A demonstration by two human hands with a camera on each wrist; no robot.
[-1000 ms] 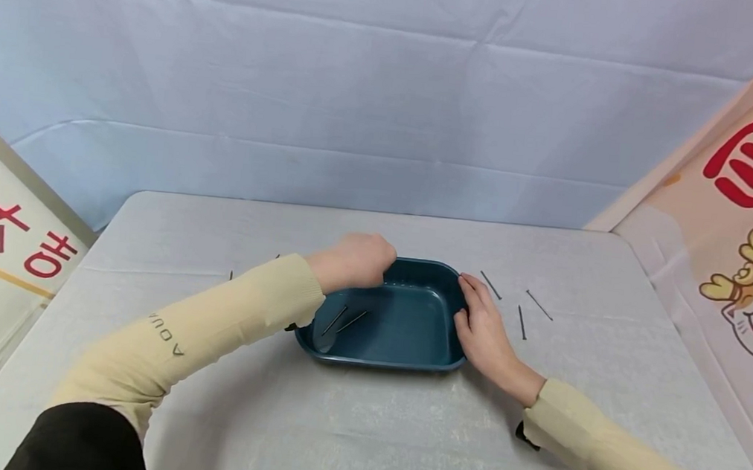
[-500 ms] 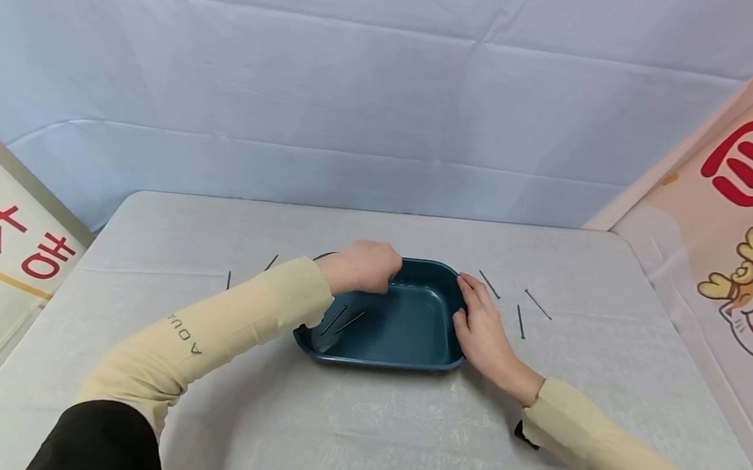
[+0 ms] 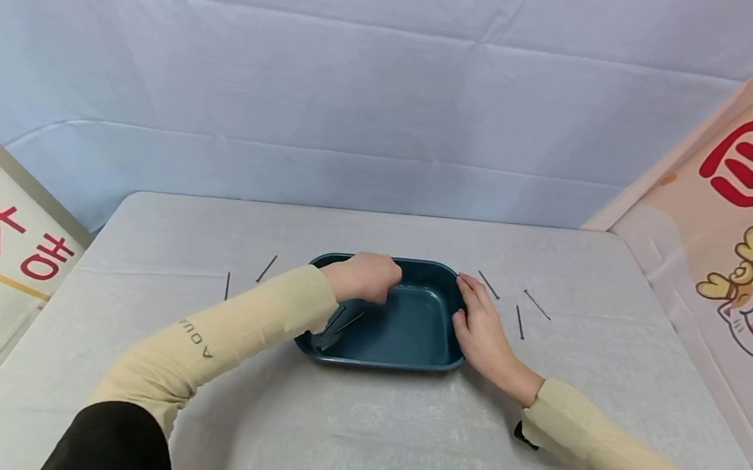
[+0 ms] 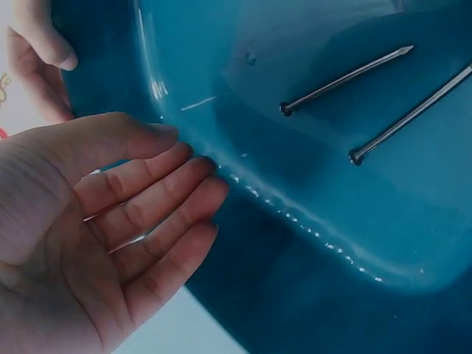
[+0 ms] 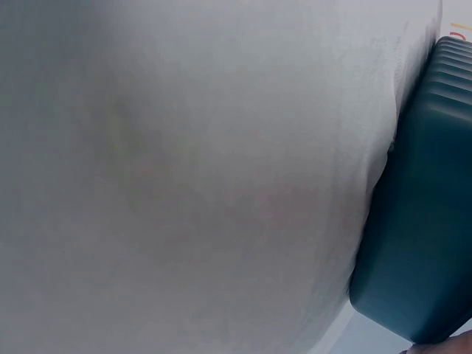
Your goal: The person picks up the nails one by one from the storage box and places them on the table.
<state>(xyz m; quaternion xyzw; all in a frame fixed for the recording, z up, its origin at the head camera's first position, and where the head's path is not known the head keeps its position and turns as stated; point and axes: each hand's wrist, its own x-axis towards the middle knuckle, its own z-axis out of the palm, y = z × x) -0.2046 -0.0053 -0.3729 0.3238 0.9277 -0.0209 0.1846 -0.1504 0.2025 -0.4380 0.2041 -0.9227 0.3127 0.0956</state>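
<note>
A dark teal plastic basin [image 3: 372, 364] stands mid-table, with two dark metal nails lying on its floor at the left. In the left wrist view these show as one nail [image 4: 346, 80] and a second nail [image 4: 413, 114], both with round heads and pointed shafts. My left hand [image 3: 369, 275] hovers over the basin's far side, palm bare, thumb and fingers loosely bent around nothing. At the right end my right hand [image 3: 485, 338] holds the basin's rim, thumb on the inner side. The basin's outer wall [image 5: 435, 206] fills the right wrist view's right side.
Two nails lie left of the basin, one upright in view [image 3: 227, 285] and one slanted nail [image 3: 267, 268]. To the right are three more: a far nail [image 3: 488, 285], an outer nail [image 3: 537, 304] and a nearer nail [image 3: 520, 322]. A pale cloth [image 3: 360, 420] covers the table.
My left hand has shifted slightly right and nearer to me over the basin. Its sleeve now uncovers more of the two nails at left. The right hand stays on the rim.
</note>
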